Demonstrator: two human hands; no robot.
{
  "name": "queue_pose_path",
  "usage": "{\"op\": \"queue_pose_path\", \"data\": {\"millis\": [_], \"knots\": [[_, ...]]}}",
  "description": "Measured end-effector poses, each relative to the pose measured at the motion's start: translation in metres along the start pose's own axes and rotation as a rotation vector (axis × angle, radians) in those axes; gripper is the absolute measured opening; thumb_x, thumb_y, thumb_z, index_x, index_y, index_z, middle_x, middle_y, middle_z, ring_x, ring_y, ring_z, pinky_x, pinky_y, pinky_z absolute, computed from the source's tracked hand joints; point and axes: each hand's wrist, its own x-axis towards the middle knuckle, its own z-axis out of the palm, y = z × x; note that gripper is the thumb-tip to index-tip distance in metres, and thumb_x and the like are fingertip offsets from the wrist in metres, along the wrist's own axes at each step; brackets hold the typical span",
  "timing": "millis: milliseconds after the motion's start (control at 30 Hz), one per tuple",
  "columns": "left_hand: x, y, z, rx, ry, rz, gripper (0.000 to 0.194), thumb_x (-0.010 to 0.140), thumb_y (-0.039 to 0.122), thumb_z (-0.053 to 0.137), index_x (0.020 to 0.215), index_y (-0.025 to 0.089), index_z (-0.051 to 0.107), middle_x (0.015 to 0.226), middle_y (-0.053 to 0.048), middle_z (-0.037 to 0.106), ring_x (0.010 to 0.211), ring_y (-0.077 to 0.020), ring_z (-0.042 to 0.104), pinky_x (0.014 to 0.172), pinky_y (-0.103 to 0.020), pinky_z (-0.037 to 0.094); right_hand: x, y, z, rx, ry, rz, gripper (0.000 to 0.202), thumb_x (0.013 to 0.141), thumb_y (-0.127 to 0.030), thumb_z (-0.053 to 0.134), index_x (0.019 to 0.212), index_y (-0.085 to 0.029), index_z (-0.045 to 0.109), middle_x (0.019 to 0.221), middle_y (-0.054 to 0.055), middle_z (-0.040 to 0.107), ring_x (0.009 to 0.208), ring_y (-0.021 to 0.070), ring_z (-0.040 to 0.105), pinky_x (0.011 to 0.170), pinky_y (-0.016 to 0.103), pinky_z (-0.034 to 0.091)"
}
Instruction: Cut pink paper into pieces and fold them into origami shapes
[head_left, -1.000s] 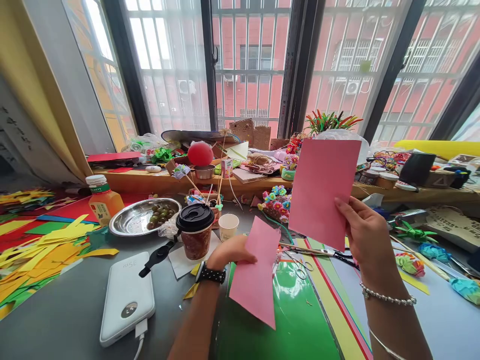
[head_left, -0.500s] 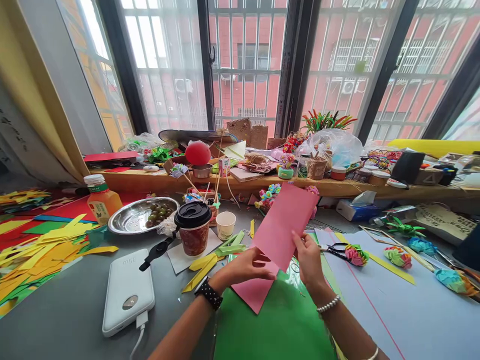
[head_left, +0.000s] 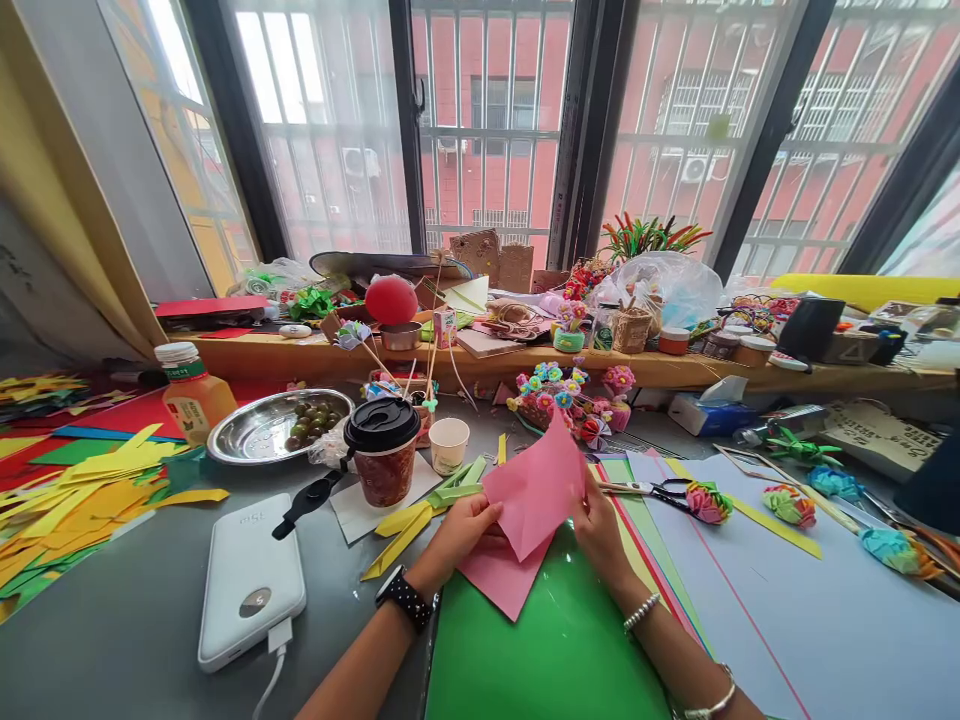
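Observation:
Held up between both hands is a sheet of pink paper (head_left: 536, 495), bent so that one corner points upward. My left hand (head_left: 471, 535) pinches its left side, thumb on top. At the right edge, my right hand (head_left: 596, 525) grips the same sheet, its fingers partly behind it. Beneath lies a second pink sheet (head_left: 510, 585), resting on a green folder (head_left: 547, 640) with a glossy cover. Scissors (head_left: 667, 492) with black handles lie right of my right hand, beside a multicoloured folded-paper flower (head_left: 707, 502).
Left of my hands stand a lidded coffee cup (head_left: 382, 455), a small paper cup (head_left: 450, 445) and a white power bank (head_left: 253, 580) with a cable. Yellow paper strips (head_left: 112, 490) pile up at far left. A metal plate (head_left: 277, 425) holds green fruit. White paper (head_left: 750, 600) covers the right side.
The pink sheet has come down and now bends instead of standing flat. My left hand, open beside it before, has closed on its left side. The right hand still grips it.

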Motion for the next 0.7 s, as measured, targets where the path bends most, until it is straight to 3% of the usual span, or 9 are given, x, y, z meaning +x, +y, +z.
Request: {"op": "queue_pose_path", "data": {"millis": [100, 167, 300, 433, 600, 700], "knots": [[-0.001, -0.001, 0.002, -0.046, 0.018, 0.054, 0.027, 0.064, 0.04, 0.06, 0.076, 0.015, 0.059, 0.068, -0.002, 0.065, 0.068, -0.0187, 0.06, 0.069, -0.03, 0.045, -0.003, 0.0, 0.002, -0.089, -0.122, -0.196, 0.05, 0.076, -0.009, 0.033, 0.122, -0.029, 0.039, 0.132, -0.002, 0.033, 0.12, 0.0191, 0.029, 0.1, 0.037, 0.023], [-0.001, -0.001, 0.002, -0.118, 0.013, 0.071, 0.027, 0.067, 0.04, 0.058, 0.079, 0.016, 0.059, 0.074, -0.003, 0.066, 0.072, -0.0191, 0.06, 0.071, -0.03, 0.045, -0.005, -0.001, 0.004, -0.142, -0.178, -0.248, 0.053, 0.076, -0.006, 0.03, 0.121, -0.033, 0.039, 0.134, -0.006, 0.027, 0.121, 0.0184, 0.026, 0.1, 0.036, 0.024], [0.0, 0.003, 0.001, -0.265, 0.036, 0.06, 0.034, 0.072, 0.044, 0.052, 0.088, 0.014, 0.056, 0.087, -0.008, 0.064, 0.078, -0.0198, 0.06, 0.072, -0.032, 0.045, -0.006, -0.002, 0.004, -0.219, -0.196, -0.277, 0.056, 0.076, -0.004, 0.03, 0.122, -0.035, 0.035, 0.136, -0.007, 0.022, 0.121, 0.019, 0.026, 0.099, 0.037, 0.027], [0.0, 0.005, 0.002, -0.203, 0.056, 0.064, 0.036, 0.071, 0.044, 0.052, 0.088, 0.013, 0.056, 0.091, -0.01, 0.063, 0.082, -0.0202, 0.059, 0.074, -0.031, 0.044, -0.007, -0.005, 0.005, -0.276, -0.22, -0.333, 0.056, 0.076, -0.003, 0.03, 0.122, -0.035, 0.035, 0.135, -0.007, 0.024, 0.122, 0.0192, 0.023, 0.099, 0.037, 0.027], [0.001, 0.0, 0.001, -0.064, 0.112, 0.099, 0.037, 0.063, 0.043, 0.061, 0.082, 0.011, 0.058, 0.081, -0.006, 0.064, 0.078, -0.0202, 0.058, 0.069, -0.029, 0.045, -0.01, -0.012, 0.003, -0.292, -0.333, -0.373, 0.049, 0.075, -0.013, 0.036, 0.12, -0.032, 0.04, 0.135, -0.005, 0.026, 0.123, 0.0215, 0.023, 0.099, 0.04, 0.023], [0.001, 0.0, -0.001, -0.055, 0.154, 0.117, 0.033, 0.062, 0.041, 0.062, 0.076, 0.011, 0.059, 0.072, -0.004, 0.063, 0.071, -0.018, 0.057, 0.068, -0.028, 0.044, -0.008, -0.014, 0.0, -0.087, -0.368, -0.281, 0.044, 0.076, -0.031, 0.04, 0.12, -0.03, 0.042, 0.135, -0.003, 0.025, 0.123, 0.0239, 0.021, 0.1, 0.042, 0.02]]}}
